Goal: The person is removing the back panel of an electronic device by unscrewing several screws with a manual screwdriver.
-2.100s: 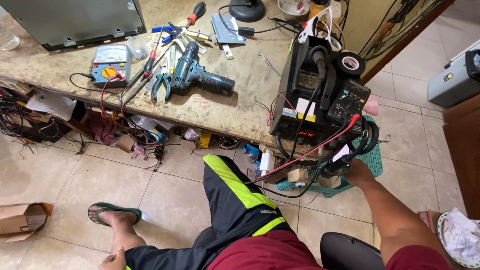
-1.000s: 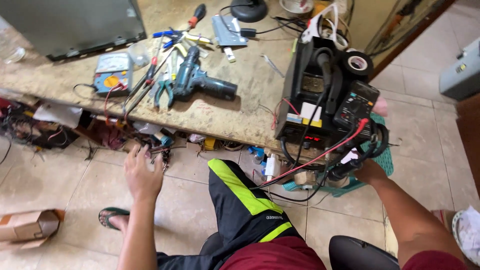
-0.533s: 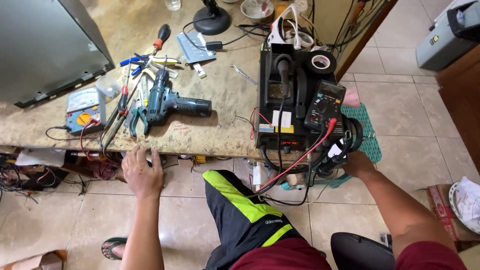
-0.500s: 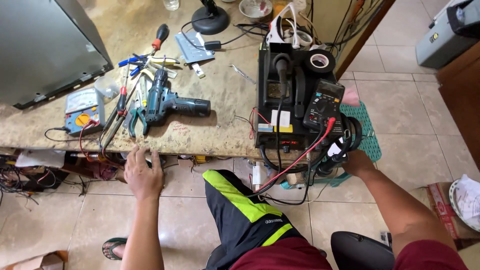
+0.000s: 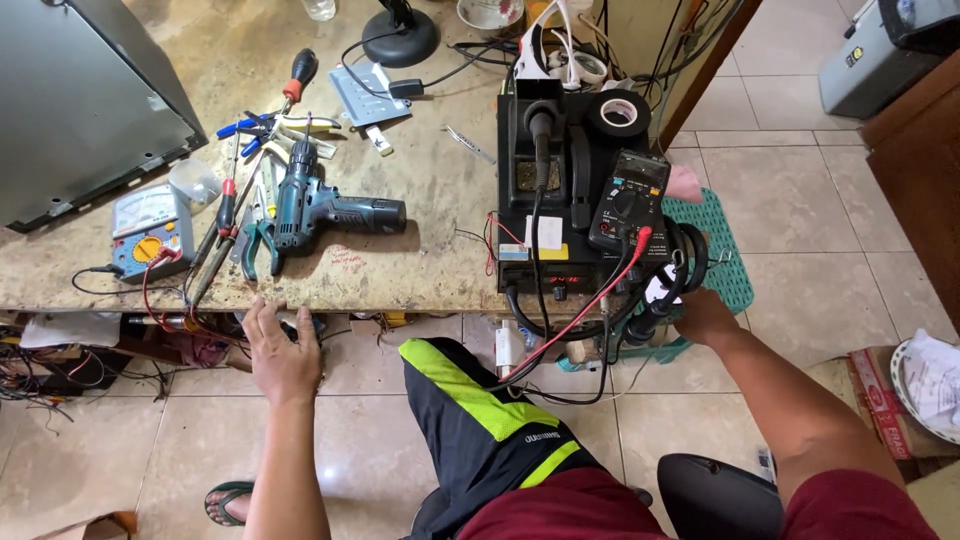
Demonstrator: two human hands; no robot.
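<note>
On a tiled floor (image 5: 800,200), a cluttered stone workbench (image 5: 420,250) holds tools.

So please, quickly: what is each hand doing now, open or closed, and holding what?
Left hand: open, fingers spread, at the worktable edge, holding nothing.
Right hand: closed around the black handpiece beside the soldering station.

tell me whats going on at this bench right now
A person sits at a cluttered stone workbench. Their left hand rests open at the bench's front edge, just below a teal cordless drill and a pile of pliers and screwdrivers. Their right hand is at the right side of a black soldering station, on the black handpiece and coiled cable hanging there. A black multimeter with a red lead lies on top of the station, beside a roll of black tape.
</note>
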